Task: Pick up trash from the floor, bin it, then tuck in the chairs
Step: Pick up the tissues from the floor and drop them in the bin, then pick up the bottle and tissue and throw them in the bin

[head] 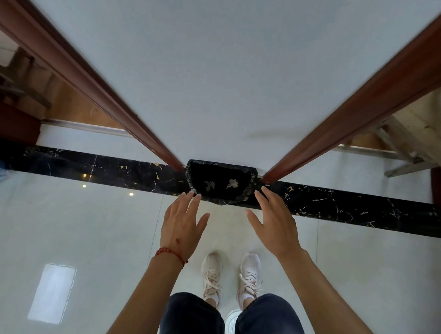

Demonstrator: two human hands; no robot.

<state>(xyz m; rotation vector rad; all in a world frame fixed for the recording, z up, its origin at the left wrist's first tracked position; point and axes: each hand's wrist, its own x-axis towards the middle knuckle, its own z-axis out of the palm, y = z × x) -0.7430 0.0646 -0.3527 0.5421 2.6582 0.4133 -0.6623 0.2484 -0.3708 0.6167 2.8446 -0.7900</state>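
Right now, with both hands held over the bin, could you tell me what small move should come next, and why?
Probably draw both hands back and turn toward the chairs. The left hand and right hand are open and hold nothing, and two crumpled pieces of trash already lie inside the black-lined bin against the wall, so binning looks done.

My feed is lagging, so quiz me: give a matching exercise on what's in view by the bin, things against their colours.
Things:
1. bin
2. shoes
3. bracelet
4. door frame

Colours:
A. red
B. black
C. reddish brown
D. pale pink

Pairs: 1-B, 2-D, 3-A, 4-C
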